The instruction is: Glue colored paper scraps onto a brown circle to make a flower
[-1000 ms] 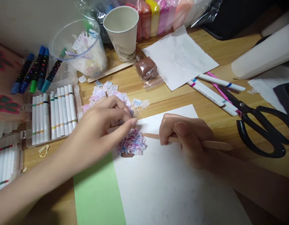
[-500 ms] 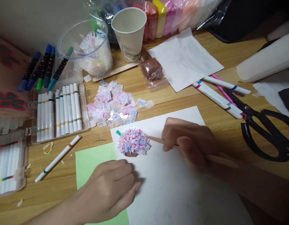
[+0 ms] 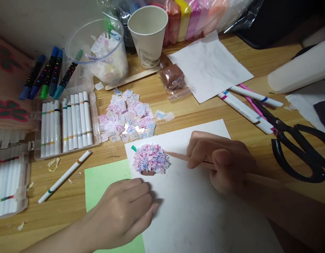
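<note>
On the white paper (image 3: 189,211) lies a mound of crumpled pink, purple and blue paper scraps (image 3: 151,158), with a brown patch at its lower edge and a small green piece (image 3: 133,148) at its upper left. My right hand (image 3: 217,158) is closed around a thin wooden stick (image 3: 178,155), whose pointed tip is at the mound's right edge; whether it touches I cannot tell. Just below the mound, my left hand (image 3: 128,209) rests on the paper with its fingers curled in and the fingertips hidden. Under the white paper shows a green sheet (image 3: 107,179).
Loose coloured paper squares (image 3: 128,114) lie behind the sheet. Beyond them stand a clear tub (image 3: 109,63) of scraps and a paper cup (image 3: 148,38). Marker cases (image 3: 66,126) sit at left. Black-handled scissors (image 3: 297,140) and a brown clay packet (image 3: 173,78) are to the right.
My right hand has shifted slightly right, drawing the stick with it, and its thumb has turned up a little. My left hand looks unmoved on the paper.
</note>
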A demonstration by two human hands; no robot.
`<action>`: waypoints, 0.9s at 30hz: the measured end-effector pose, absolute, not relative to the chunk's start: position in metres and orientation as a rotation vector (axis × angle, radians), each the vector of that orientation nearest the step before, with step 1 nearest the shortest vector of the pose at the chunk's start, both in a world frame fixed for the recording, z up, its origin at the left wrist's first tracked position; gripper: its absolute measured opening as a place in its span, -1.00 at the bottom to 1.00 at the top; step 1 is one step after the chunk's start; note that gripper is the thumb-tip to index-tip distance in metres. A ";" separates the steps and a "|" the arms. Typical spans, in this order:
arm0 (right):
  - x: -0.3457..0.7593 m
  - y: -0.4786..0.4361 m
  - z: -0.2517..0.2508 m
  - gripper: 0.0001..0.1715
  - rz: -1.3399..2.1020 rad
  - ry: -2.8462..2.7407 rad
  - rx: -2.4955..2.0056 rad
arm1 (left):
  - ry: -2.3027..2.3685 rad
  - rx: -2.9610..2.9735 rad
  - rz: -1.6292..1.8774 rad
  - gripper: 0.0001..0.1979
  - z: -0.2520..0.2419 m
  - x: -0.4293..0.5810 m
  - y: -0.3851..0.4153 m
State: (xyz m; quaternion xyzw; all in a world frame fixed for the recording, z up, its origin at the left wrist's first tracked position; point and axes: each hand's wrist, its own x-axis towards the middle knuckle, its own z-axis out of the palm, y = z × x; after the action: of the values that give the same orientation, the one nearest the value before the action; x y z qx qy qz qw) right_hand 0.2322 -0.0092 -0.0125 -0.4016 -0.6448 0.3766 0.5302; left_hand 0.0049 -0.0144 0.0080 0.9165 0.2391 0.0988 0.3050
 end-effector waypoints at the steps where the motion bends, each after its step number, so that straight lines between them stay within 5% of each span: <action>1: 0.232 -0.009 -0.012 -0.49 0.911 -1.542 -0.962 | 0.632 2.427 0.264 -0.76 0.008 0.005 -0.014; 18: 0.235 0.011 -0.013 -0.34 1.161 -0.917 -1.170 | 0.628 2.537 0.385 -0.68 0.006 0.002 -0.022; 23: 0.235 0.022 -0.016 -0.27 1.225 -0.907 -1.146 | 1.127 2.351 0.832 -0.71 0.010 -0.004 -0.019; 27: 0.233 0.022 -0.017 -0.27 1.246 -0.915 -1.088 | 1.410 2.211 0.818 -0.82 0.012 -0.005 0.006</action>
State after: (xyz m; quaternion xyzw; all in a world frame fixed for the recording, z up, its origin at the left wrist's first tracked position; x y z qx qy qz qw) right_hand 0.2329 0.0216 -0.0170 -0.4666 -0.3922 0.5343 0.5856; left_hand -0.0052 0.0056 0.0118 0.7892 0.5034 0.2921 0.1959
